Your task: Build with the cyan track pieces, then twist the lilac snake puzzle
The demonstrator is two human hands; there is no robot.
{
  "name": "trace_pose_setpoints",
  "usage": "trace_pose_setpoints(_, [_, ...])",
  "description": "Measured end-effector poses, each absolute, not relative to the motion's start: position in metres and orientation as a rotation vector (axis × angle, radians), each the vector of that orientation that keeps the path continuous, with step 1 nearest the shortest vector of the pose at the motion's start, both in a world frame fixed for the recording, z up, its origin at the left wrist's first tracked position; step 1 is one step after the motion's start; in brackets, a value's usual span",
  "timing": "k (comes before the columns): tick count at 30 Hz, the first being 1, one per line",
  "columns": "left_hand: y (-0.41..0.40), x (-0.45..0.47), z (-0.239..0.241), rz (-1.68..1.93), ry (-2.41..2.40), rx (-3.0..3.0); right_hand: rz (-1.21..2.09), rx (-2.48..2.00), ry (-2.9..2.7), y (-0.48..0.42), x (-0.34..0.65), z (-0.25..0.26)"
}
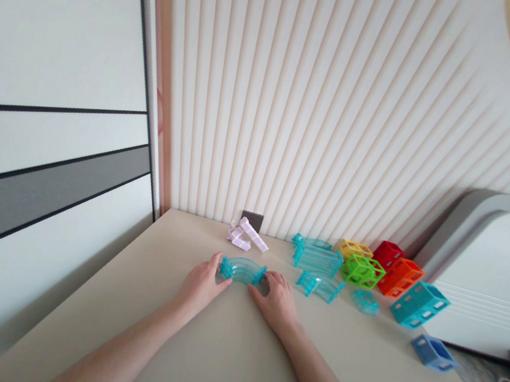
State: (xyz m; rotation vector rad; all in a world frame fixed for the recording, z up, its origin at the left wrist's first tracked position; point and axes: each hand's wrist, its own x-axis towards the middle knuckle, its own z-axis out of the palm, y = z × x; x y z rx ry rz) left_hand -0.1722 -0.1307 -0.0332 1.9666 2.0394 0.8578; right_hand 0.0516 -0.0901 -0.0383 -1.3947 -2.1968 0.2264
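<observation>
A curved, see-through teal toy track piece [242, 270] lies between my two hands on the beige table [218, 354]. My left hand [205, 279] grips its left end between thumb and fingers. At the other end, my right hand [277, 295] has its thumb and fingers closed around the edge. Just right of my right hand lies another curved teal track piece [321, 285]. Behind that one is a straight teal track piece [318, 259].
Lilac block pieces [247, 235] lie near the wall socket [253, 219]. To the right stand yellow, green [363, 272], red [387, 256], orange [400, 276] and teal open blocks [420, 305]. A blue block [434, 353] sits by the table's right edge, beyond a round teal piece [365, 301].
</observation>
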Motion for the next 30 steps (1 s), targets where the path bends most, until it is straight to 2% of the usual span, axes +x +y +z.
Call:
trace_pose_setpoints(9, [-0.136,-0.168,-0.025,0.67,2.15,1.991,0.234,-1.473,-2.187,-0.095,0.05,-0.031])
trace_pose_setpoints(30, [-0.14,-0.158,-0.023,0.719,2.145,1.991,0.329,-1.491,-2.135,-0.1,0.056,-0.026])
